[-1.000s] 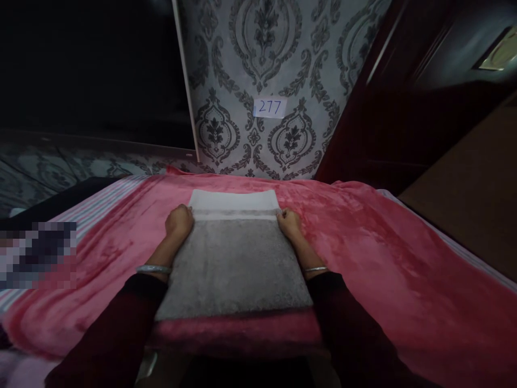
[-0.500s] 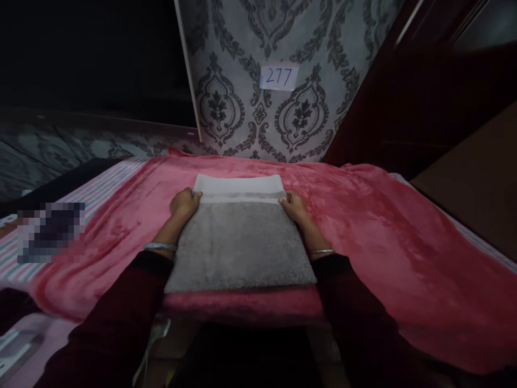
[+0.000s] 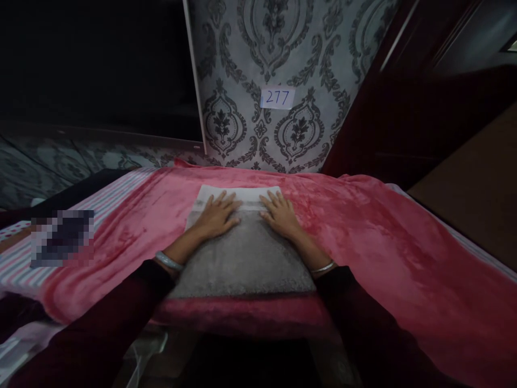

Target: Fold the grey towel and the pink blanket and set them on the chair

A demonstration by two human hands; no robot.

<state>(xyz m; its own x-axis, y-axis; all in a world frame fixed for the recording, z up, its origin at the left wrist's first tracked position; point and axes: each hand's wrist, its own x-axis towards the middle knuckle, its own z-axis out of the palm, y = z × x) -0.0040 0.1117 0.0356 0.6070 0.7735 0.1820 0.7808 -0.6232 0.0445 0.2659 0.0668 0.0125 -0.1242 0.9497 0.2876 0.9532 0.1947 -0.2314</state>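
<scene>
A grey towel (image 3: 250,258) with a white band along its far end lies spread on the pink blanket (image 3: 383,258). My left hand (image 3: 218,215) rests palm down on the towel's far left part, its fingers spread over the white band. On the far right part lies my right hand (image 3: 280,214), also flat with fingers apart. Both hands press on the cloth and grip nothing. Part of the white band is hidden under the fingers.
Behind the blanket stands a patterned wall with a paper label (image 3: 277,97) reading 277. A dark screen (image 3: 97,70) hangs at the left. A striped cloth (image 3: 121,196) shows on the left, with a blurred-out object on it. A brown panel (image 3: 476,188) stands at the right.
Both hands have let go of the towel's side edges near the white band. They have moved inward and now lie flat on top with fingers spread. The view has tilted slightly up.
</scene>
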